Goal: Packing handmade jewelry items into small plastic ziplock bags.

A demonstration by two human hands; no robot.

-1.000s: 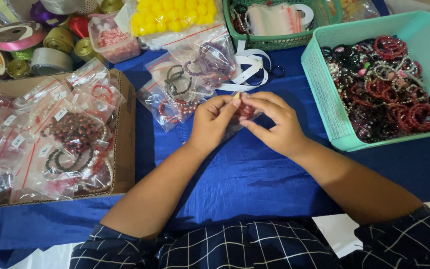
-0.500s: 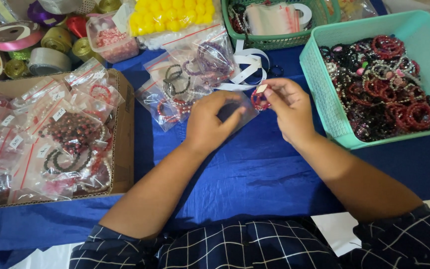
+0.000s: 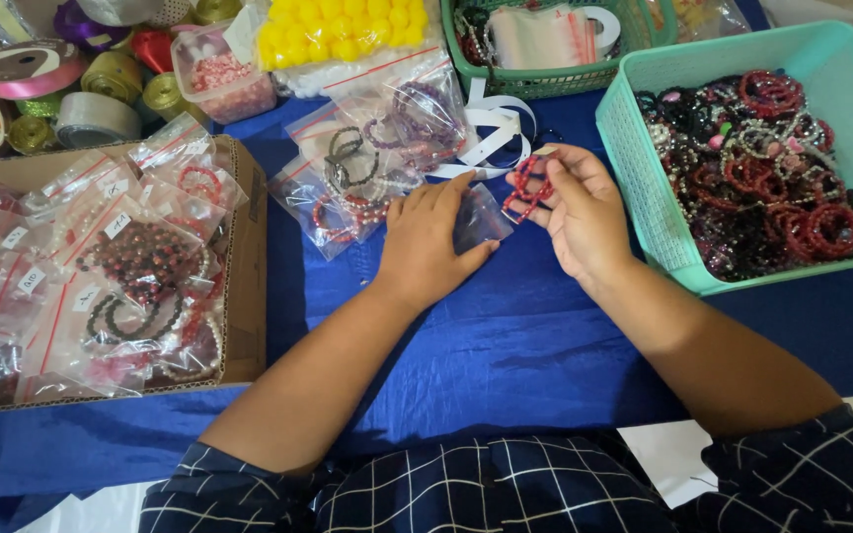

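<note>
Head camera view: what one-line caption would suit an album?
Right hand lifts a red bead bracelet while left hand presses a small clear bag on blue cloth.

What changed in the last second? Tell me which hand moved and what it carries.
The right hand drew away to the right, lifting the red bracelet clear. The left hand dropped flat onto the small clear bag on the blue cloth. The basket and cardboard box stayed put.
</note>
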